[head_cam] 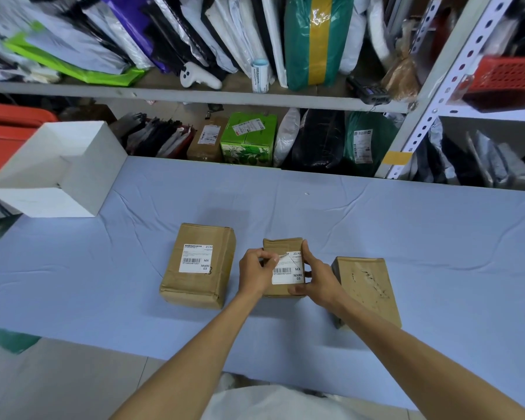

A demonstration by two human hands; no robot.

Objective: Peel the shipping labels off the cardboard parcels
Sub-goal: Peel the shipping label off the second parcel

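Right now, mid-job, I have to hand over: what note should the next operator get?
Hands: the left hand pinches the lifted top-left corner of the middle label; the right hand grips the middle parcel, steadying it on the blue cloth.
Things: the left parcel lies flat with the left label fully stuck down; the right parcel shows only torn marks on top.
Done: the right parcel looks stripped.
Left: finish this peel, then do the left parcel.
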